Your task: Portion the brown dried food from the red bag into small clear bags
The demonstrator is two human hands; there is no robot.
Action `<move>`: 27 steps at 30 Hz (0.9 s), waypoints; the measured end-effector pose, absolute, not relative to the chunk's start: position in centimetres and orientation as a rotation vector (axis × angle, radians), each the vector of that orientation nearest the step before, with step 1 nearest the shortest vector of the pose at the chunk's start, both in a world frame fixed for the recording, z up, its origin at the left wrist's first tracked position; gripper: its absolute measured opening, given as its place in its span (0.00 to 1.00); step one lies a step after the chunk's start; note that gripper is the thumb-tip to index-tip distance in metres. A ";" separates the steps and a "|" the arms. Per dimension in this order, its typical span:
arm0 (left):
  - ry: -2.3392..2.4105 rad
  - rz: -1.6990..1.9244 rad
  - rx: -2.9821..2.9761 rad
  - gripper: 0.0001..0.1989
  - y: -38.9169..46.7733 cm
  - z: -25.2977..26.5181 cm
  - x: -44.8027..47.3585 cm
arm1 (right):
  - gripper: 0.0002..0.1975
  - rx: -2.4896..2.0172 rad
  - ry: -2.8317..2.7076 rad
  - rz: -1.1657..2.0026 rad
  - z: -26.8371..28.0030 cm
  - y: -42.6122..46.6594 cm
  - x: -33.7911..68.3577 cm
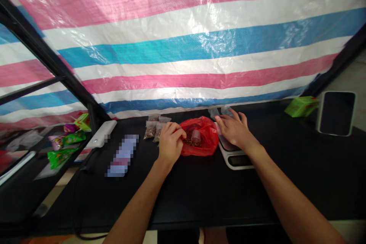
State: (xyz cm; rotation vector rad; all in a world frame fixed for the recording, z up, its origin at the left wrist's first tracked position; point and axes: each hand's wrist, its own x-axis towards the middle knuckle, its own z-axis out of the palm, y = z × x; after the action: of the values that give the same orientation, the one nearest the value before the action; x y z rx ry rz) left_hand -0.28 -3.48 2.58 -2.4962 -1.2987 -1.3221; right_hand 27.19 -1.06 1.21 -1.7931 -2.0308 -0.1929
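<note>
A red plastic bag (210,145) lies opened out on the black table, with small brown pellets and a clear plastic cup (196,136) inside. My left hand (170,143) is closed with its fingers at the bag's left rim, pinching it. Above the kitchen scale (237,166) is my right hand (235,129), fingers spread and nothing visibly held. Its fingertips are near small clear bags (213,113) behind the scale. Several filled zip bags (150,129) of brown bits stand beyond my left hand. My right hand hides part of the scale's plate.
A white power strip (100,135) and a pixelated flat item (123,156) lie to the left. Snack packets (73,137) are farther left, past a black frame post. At right stand a green box (301,106) and a dark-screened device (336,113). A striped tarp (183,51) hangs behind.
</note>
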 end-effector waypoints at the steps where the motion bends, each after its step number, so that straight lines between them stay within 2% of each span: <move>1: -1.248 -1.305 -2.511 0.17 -3.5 2.7 -0.4 | 0.28 -1.792 -2.035 -0.175 1.3 -1.1 27.0; 6: -1.096 -1.176 -2.607 0.17 -3.5 2.9 -0.3 | 0.27 -1.775 -2.000 -0.159 1.8 -1.2 26.8; 12: -1.367 -1.012 -2.510 0.14 -3.2 2.9 -0.5 | 0.24 -1.620 -1.871 -0.192 3.5 -1.6 26.2; 17: -1.542 -1.057 -2.282 0.08 -3.4 3.4 -0.3 | 0.20 -1.233 -1.881 -0.082 5.3 -3.2 24.2; 18: -1.537 -1.094 -2.256 0.09 -3.5 3.5 -0.1 | 0.20 -1.165 -1.908 -0.029 5.4 -3.5 23.7; 22: -1.394 -1.139 -2.316 0.32 -3.8 3.6 0.8 | 0.17 -0.958 -2.053 0.121 5.4 -4.6 21.8; 24: -1.363 -1.104 -2.365 0.35 -3.8 3.3 1.1 | 0.16 -0.871 -2.099 0.178 5.2 -4.9 21.1; 27: -1.390 -1.125 -2.383 0.32 -3.5 2.8 0.8 | 0.16 -0.826 -2.092 0.296 4.8 -5.2 20.6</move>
State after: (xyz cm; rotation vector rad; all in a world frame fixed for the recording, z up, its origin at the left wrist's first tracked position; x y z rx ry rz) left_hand 0.81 -3.47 2.75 -2.3829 -1.3904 -1.1248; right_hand 20.57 -5.18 4.85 -0.8258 -2.0921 0.2955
